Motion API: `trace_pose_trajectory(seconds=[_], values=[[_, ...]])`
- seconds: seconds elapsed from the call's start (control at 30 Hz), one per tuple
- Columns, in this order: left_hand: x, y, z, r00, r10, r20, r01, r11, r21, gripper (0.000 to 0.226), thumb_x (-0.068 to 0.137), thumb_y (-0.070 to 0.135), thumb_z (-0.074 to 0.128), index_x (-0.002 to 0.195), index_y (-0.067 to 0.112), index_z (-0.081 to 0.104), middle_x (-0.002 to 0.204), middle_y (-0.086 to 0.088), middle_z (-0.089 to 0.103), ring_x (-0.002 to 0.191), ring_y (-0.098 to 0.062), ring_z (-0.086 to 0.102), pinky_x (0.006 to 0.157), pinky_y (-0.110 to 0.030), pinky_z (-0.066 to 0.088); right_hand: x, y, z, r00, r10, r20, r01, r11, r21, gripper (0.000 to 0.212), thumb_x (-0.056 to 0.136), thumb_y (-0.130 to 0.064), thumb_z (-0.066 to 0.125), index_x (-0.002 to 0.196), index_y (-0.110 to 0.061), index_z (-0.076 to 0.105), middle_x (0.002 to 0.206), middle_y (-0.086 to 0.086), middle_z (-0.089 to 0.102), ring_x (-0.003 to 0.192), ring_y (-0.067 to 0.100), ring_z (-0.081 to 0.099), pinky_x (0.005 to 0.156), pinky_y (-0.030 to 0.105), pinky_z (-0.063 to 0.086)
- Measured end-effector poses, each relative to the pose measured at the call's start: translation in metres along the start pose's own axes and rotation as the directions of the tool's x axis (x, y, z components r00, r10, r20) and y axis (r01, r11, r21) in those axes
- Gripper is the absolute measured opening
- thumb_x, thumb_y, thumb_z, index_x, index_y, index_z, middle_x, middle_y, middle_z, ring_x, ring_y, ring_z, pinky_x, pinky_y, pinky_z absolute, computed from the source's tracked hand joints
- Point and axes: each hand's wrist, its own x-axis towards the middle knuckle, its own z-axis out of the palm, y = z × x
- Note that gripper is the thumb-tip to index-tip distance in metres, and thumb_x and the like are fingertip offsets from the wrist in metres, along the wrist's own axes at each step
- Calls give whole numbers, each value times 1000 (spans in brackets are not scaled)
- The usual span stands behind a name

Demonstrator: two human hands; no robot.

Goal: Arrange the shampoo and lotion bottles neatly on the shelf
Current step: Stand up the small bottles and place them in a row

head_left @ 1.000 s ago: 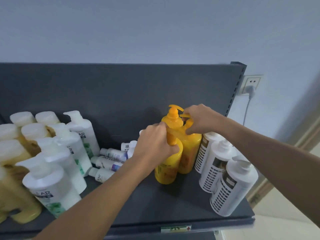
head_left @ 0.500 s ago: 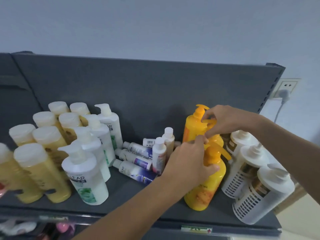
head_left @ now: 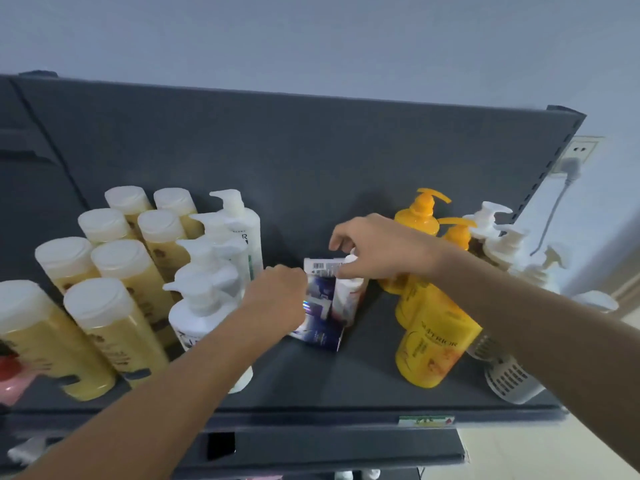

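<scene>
Frame centre: left hand point(head_left: 277, 296) fisted against small blue-white bottles point(head_left: 320, 306); right hand point(head_left: 377, 251) pinches a white cap point(head_left: 349, 259), fingers closed. Shelf point(head_left: 346, 386) below.

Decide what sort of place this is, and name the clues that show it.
Probably a shop display or a mock-up of one: a dark metal retail shelf with a slotted upright, a price label strip on its front edge, and many identical bottles in groups, such as the yellow capped bottles and the orange pump bottles.
</scene>
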Motion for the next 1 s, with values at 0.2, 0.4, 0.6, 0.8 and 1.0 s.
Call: trace_pose_trajectory(seconds=[0.2,0.4,0.6,0.8,1.0], values=[[14,-6,53,967,66,246,-115,975,189,52,94,15,59,143,6,44,140,-15,47,128,-34,49,100,-43,44,15,-6,33,987,153,-45,-158,975,-159,38,80,-20,67,118,-18,67,112,3,69,104,27,63,82,40,57],[25,-6,60,962,72,264,-165,923,347,58,93,21,63,147,11,47,148,-15,41,134,-32,40,105,-41,40,14,6,47,981,193,22,-188,972,-144,46,79,-24,75,124,-22,63,114,5,63,103,25,62,67,28,40],[16,3,56,935,96,342,-217,917,334,42,89,26,66,130,17,60,133,-4,59,123,-26,56,96,-39,48,13,6,58,985,166,-44,-170,975,-144,53,73,-36,81,120,-21,61,96,2,58,90,24,60,54,28,33],[-3,13,26,928,178,327,-284,907,312,31,85,46,69,99,21,57,99,0,59,91,-23,59,76,-31,44,3,5,50,981,192,-33,-194,978,-78,47,66,-33,86,108,-21,68,74,-13,46,82,18,55,49,23,30],[-22,16,-29,951,225,212,-280,918,282,40,83,49,73,77,22,45,77,3,45,82,-24,51,69,-32,43,-12,2,44,976,154,152,-143,986,-86,47,63,-9,83,106,-27,72,105,-7,67,93,17,63,71,35,58]])
